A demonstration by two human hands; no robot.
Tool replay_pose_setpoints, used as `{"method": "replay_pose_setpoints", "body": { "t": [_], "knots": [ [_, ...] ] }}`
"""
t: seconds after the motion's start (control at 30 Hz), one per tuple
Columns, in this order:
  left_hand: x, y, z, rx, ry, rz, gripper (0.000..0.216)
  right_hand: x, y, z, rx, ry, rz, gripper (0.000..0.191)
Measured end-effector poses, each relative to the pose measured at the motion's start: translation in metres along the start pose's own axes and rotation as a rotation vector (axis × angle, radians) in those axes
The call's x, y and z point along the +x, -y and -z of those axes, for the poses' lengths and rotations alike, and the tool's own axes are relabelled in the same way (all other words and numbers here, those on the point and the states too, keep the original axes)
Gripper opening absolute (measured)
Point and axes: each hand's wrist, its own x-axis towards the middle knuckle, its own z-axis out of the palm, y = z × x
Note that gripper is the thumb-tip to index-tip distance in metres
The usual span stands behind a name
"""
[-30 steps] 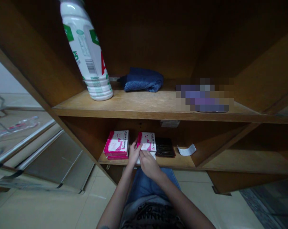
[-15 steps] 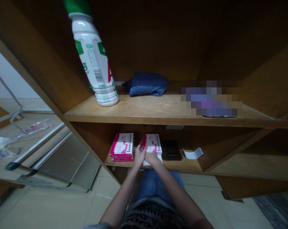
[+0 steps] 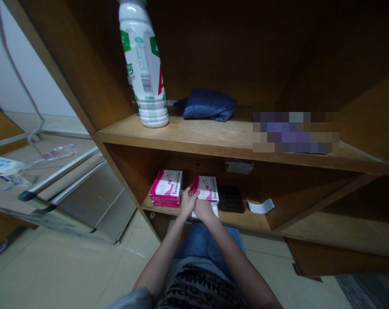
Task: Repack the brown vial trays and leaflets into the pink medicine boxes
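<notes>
A pink-and-white medicine box (image 3: 207,186) lies on the lower shelf, and a white flap sticks out from its near end. My left hand (image 3: 188,204) is closed at the box's left side. Close against it, my right hand (image 3: 203,209) is closed over the near left corner of the same box, partly covering it. Both hands touch or nearly touch each other, and their fingertips are partly hidden. To the left stand stacked pink-and-white medicine boxes (image 3: 166,189). Just right of the box lies a dark, ribbed flat item (image 3: 231,199) whose kind I cannot make out.
White paper (image 3: 260,206) lies farther right on the lower shelf (image 3: 258,222). Above, the upper shelf (image 3: 200,135) bears a white bottle (image 3: 146,73), a folded blue cloth (image 3: 210,105) and a blurred-out item (image 3: 292,133). A metal-railed trolley (image 3: 72,180) stands at left.
The view has shifted, so the bottle and cloth appear farther right and higher. Both hands stay at the same medicine box, with little visible change in their grip.
</notes>
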Motion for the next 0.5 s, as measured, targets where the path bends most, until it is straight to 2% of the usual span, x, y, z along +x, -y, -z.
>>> {"method": "replay_pose_setpoints", "body": {
  "t": [0.23, 0.33, 0.4, 0.5],
  "knots": [
    [-0.003, -0.002, 0.002, 0.034, -0.029, -0.006, 0.043, -0.053, -0.008, 0.008, 0.031, -0.102, -0.005, 0.042],
    [0.0, -0.001, 0.003, 0.075, -0.029, -0.003, 0.04, -0.076, -0.02, 0.016, 0.284, -0.244, 0.021, 0.042],
    [0.002, -0.001, 0.003, 0.117, -0.023, -0.008, 0.037, -0.088, -0.024, 0.025, 0.496, -0.323, 0.005, 0.035],
    [-0.003, -0.006, 0.002, 0.195, -0.026, -0.038, 0.031, -0.097, -0.02, 0.039, 0.686, -0.384, -0.029, 0.022]
  ]
}}
